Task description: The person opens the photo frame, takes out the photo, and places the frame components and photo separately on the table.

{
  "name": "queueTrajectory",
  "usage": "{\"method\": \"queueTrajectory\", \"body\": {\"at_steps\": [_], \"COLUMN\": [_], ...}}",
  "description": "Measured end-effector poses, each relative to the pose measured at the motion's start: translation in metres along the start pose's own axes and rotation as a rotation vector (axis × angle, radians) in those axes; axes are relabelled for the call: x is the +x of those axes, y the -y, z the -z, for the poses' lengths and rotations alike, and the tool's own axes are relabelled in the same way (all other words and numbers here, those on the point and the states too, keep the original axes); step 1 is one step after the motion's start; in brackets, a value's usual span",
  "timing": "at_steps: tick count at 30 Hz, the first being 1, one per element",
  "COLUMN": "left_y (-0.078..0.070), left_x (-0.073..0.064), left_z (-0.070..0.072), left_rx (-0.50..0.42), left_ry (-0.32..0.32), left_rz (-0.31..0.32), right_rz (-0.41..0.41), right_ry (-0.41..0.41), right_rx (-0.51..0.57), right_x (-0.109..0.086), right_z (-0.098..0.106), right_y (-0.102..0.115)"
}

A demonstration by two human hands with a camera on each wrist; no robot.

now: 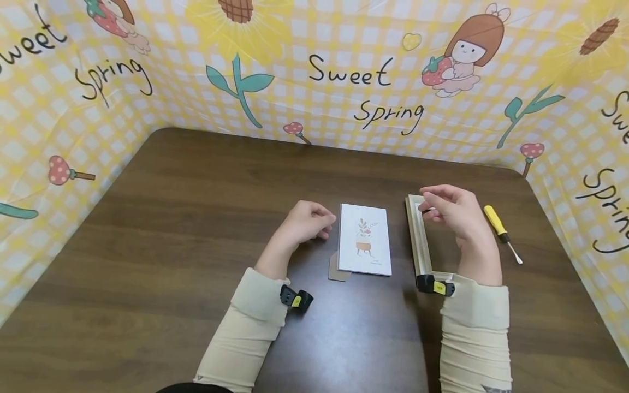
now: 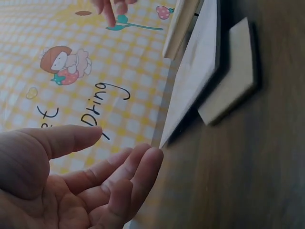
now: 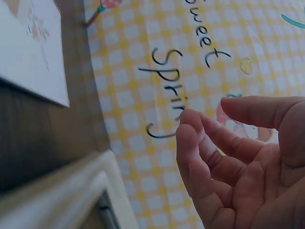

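A white picture board [image 1: 365, 232], printed with a potted plant, lies in the middle of the table over a brown flap [image 1: 338, 270] that pokes out at its lower left. My left hand [image 1: 306, 222] is just left of the board, its fingers loosely bent with nothing in them; in the left wrist view the fingertips [image 2: 151, 160] appear close to the board's edge. Above a pale picture frame [image 1: 417, 234] hovers my right hand [image 1: 456, 214], partly hiding it. In the right wrist view, a gap separates that hand's thumb [image 3: 248, 112] from its fingers, and nothing is held.
To the right of the frame lies a screwdriver [image 1: 497, 222] with a yellow and black handle. The brown wooden table [image 1: 162, 218] meets a yellow checked cloth [image 1: 334, 33] at the back and both sides.
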State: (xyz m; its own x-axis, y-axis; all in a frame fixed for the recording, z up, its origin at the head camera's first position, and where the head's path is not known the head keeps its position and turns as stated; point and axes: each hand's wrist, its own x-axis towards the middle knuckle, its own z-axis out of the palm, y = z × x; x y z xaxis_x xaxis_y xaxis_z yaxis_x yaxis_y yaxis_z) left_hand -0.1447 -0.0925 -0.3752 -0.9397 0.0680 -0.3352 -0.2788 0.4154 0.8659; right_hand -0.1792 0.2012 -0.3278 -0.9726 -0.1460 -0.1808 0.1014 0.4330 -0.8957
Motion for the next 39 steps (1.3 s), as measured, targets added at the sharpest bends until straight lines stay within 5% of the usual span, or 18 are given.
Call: {"method": "queueTrajectory", "body": {"at_steps": [13, 24, 39], "left_y": [0.006, 0.008, 0.004], "left_x": [0.005, 0.003, 0.004], "left_z": [-0.017, -0.028, -0.040], "left_rx": [0.028, 0.105, 0.212], "left_ry": [-0.008, -0.030, -0.084], "left_rz": [0.071, 0.097, 0.096], "right_rz": [-0.172, -0.270, -0.301], "right_ry": [0.208, 0.252, 0.205], "right_rx": [-0.152, -0.270, -0.313], "right_x": [0.010, 0.015, 0.019], "right_z": [-0.039, -0.066, -0.070], "right_y": [-0.001, -0.008, -0.014]}}
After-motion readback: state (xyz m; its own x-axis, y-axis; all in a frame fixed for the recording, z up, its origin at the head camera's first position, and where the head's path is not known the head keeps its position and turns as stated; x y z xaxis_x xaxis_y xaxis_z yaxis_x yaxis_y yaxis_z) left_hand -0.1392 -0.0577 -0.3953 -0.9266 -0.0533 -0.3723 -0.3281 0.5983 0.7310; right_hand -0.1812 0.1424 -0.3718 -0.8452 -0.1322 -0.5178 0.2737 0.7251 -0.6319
